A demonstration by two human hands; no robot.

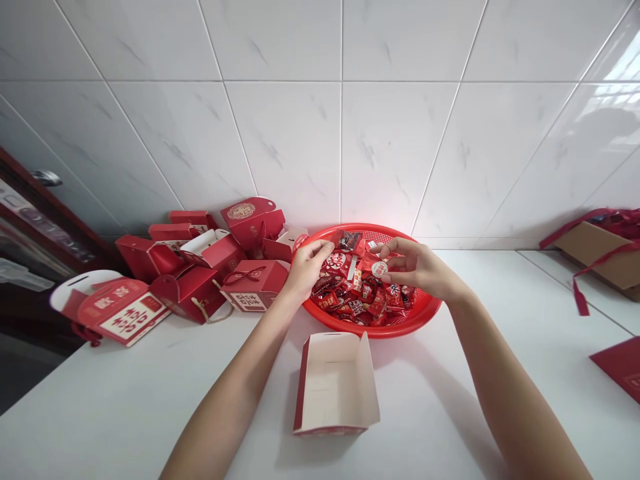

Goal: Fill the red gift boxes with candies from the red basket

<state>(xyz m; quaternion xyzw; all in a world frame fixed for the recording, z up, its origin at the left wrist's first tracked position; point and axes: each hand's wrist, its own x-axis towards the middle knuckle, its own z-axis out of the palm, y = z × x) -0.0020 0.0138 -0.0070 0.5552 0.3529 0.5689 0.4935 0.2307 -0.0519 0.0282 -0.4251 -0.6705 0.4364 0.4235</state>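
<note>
A red plastic basket (370, 331) holds many wrapped candies (360, 303), mostly red with white or gold print. Over its left side, my left hand (306, 268) pinches a red candy packet (339, 264) with white lettering between thumb and fingers. My right hand (417, 268) is over the right part of the basket. Its thumb and fingertips are at a red wrapped candy (379, 269) with a round pale label, and they seem to grip it. In front of the basket stands an open box (340, 393), red outside and white inside, with nothing in it.
Several red gift boxes (195, 267), some with rope handles, are piled on the white counter (150, 400) at left. A cardboard box (600, 257) with dark red ribbons sits at right, near a red flat piece (623, 367). A tiled wall (300, 147) rises behind.
</note>
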